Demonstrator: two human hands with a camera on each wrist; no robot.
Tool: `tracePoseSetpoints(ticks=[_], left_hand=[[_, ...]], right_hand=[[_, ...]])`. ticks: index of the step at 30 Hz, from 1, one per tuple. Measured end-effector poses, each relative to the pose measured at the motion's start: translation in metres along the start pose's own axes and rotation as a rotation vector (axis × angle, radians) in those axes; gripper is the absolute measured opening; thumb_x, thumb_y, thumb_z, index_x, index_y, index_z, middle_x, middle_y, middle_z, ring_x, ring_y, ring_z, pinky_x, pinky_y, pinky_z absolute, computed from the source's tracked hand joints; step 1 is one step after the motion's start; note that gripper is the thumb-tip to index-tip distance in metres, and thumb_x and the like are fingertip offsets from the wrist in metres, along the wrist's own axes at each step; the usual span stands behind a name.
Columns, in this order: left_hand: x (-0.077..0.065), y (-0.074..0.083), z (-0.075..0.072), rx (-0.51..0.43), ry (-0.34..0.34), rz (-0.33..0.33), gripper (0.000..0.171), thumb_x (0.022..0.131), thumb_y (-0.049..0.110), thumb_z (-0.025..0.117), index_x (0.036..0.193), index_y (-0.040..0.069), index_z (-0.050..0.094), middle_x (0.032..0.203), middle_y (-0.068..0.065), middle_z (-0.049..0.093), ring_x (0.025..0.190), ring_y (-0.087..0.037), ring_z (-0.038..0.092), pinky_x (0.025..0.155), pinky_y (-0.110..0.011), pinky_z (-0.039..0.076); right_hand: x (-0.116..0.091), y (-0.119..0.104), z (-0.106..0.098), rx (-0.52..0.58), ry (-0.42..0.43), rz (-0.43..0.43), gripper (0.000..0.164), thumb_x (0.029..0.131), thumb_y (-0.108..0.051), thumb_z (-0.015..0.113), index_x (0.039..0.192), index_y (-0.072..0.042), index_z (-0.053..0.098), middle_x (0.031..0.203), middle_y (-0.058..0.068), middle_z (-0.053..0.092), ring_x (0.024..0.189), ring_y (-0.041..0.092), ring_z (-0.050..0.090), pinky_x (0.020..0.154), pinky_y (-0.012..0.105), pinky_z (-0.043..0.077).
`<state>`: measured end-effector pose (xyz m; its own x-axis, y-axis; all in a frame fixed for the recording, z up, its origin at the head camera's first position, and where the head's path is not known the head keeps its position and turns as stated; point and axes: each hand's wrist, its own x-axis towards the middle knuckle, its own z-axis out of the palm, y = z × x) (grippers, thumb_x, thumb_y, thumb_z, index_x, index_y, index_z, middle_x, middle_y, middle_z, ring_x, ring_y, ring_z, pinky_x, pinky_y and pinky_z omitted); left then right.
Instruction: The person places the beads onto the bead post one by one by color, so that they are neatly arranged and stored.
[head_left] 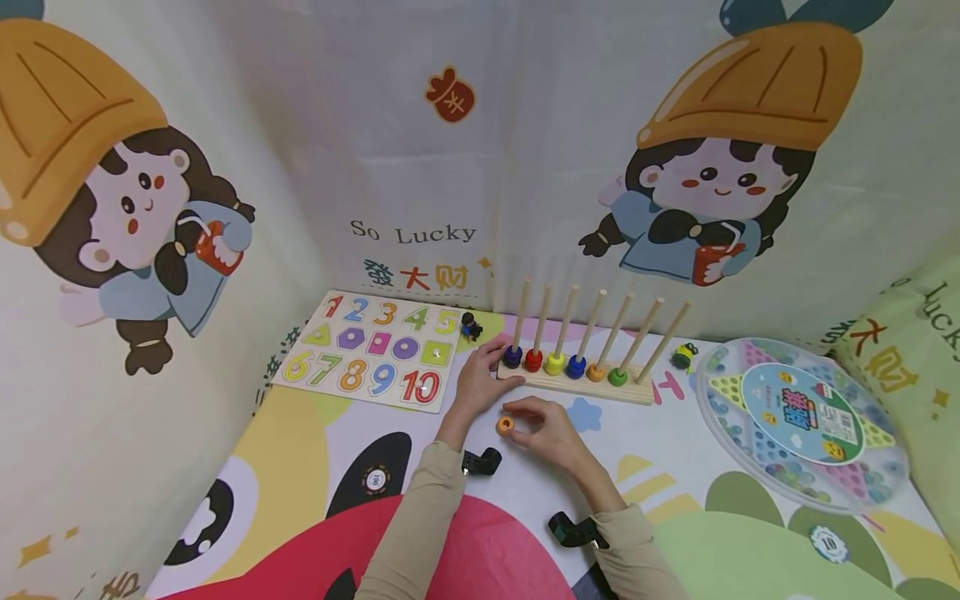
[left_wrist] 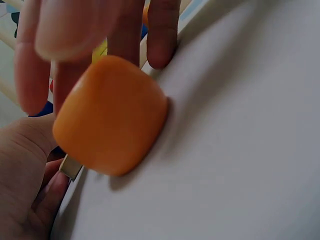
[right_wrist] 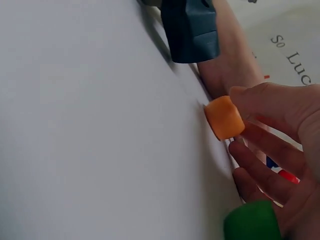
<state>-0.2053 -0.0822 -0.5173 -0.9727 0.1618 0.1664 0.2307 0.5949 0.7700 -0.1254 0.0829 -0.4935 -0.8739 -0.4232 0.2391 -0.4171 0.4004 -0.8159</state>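
A wooden peg board (head_left: 577, 385) holds upright rods, most with coloured beads at the base; the rightmost rod is bare. My left hand (head_left: 480, 385) grips the board's left end, its thumb along the front edge. Just in front of the board, my right hand (head_left: 551, 429) pinches an orange bead (head_left: 505, 425) between thumb and index finger, its hole facing up. That bead (left_wrist: 110, 117) looms large in the left wrist view, close to the table. A green bead (right_wrist: 252, 221) shows under the right hand in the right wrist view; whether the hand touches it I cannot tell.
A number puzzle board (head_left: 367, 354) lies left of the pegs. Small toy figures stand behind the puzzle's right corner (head_left: 470, 327) and right of the board (head_left: 684, 357). A round clear game case (head_left: 802, 425) lies at right. Round chips (head_left: 376, 480) sit nearer.
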Motion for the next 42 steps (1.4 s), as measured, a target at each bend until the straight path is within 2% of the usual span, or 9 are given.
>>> tracePoseSetpoints(ticks=[11, 17, 25, 30, 36, 42], left_hand=[[0.0, 0.001, 0.002, 0.015, 0.005, 0.025, 0.069, 0.081, 0.035, 0.082, 0.135, 0.0, 0.058, 0.145, -0.008, 0.05, 0.115, -0.024, 0.055, 0.095, -0.038, 0.048], [-0.002, 0.001, 0.002, -0.008, 0.003, 0.012, 0.069, 0.08, 0.033, 0.083, 0.134, -0.001, 0.058, 0.145, -0.007, 0.05, 0.115, -0.025, 0.055, 0.094, -0.038, 0.048], [-0.002, 0.002, 0.0, -0.003, 0.013, 0.02, 0.07, 0.08, 0.035, 0.083, 0.134, -0.001, 0.058, 0.145, -0.006, 0.051, 0.114, -0.026, 0.055, 0.094, -0.04, 0.048], [-0.002, 0.002, 0.0, -0.006, 0.028, 0.031, 0.069, 0.079, 0.033, 0.084, 0.133, -0.002, 0.059, 0.144, -0.007, 0.052, 0.112, -0.026, 0.056, 0.091, -0.041, 0.048], [-0.001, -0.001, 0.001, -0.015, 0.029, 0.029, 0.07, 0.078, 0.032, 0.085, 0.133, -0.001, 0.059, 0.144, -0.007, 0.051, 0.111, -0.025, 0.056, 0.09, -0.04, 0.049], [0.0, -0.002, 0.003, -0.01, 0.029, 0.029, 0.07, 0.078, 0.034, 0.085, 0.132, -0.002, 0.059, 0.144, -0.004, 0.052, 0.11, -0.023, 0.056, 0.09, -0.038, 0.049]], right_hand=[[-0.001, 0.003, 0.004, -0.049, 0.007, -0.023, 0.03, 0.078, 0.001, 0.081, 0.107, -0.003, 0.075, 0.097, 0.003, 0.073, 0.09, 0.019, 0.066, 0.076, 0.028, 0.055], [-0.001, 0.002, -0.003, -0.053, 0.031, -0.006, 0.028, 0.079, 0.0, 0.08, 0.106, -0.001, 0.075, 0.1, 0.005, 0.073, 0.091, 0.022, 0.068, 0.076, 0.032, 0.057], [-0.001, -0.005, -0.033, -0.002, 0.102, 0.053, 0.029, 0.081, 0.0, 0.078, 0.109, 0.003, 0.072, 0.105, 0.011, 0.073, 0.097, 0.029, 0.068, 0.084, 0.048, 0.056], [0.0, -0.007, -0.056, -0.036, 0.157, 0.047, 0.028, 0.082, -0.004, 0.079, 0.109, 0.003, 0.071, 0.104, 0.011, 0.072, 0.095, 0.029, 0.069, 0.083, 0.047, 0.057], [0.003, -0.02, -0.082, -0.055, 0.2, 0.029, 0.028, 0.082, 0.0, 0.078, 0.109, 0.005, 0.071, 0.104, 0.017, 0.071, 0.093, 0.034, 0.068, 0.082, 0.049, 0.057], [0.005, -0.019, -0.103, -0.113, 0.25, 0.018, 0.029, 0.082, -0.003, 0.079, 0.11, 0.002, 0.071, 0.103, 0.014, 0.071, 0.09, 0.029, 0.068, 0.08, 0.049, 0.057]])
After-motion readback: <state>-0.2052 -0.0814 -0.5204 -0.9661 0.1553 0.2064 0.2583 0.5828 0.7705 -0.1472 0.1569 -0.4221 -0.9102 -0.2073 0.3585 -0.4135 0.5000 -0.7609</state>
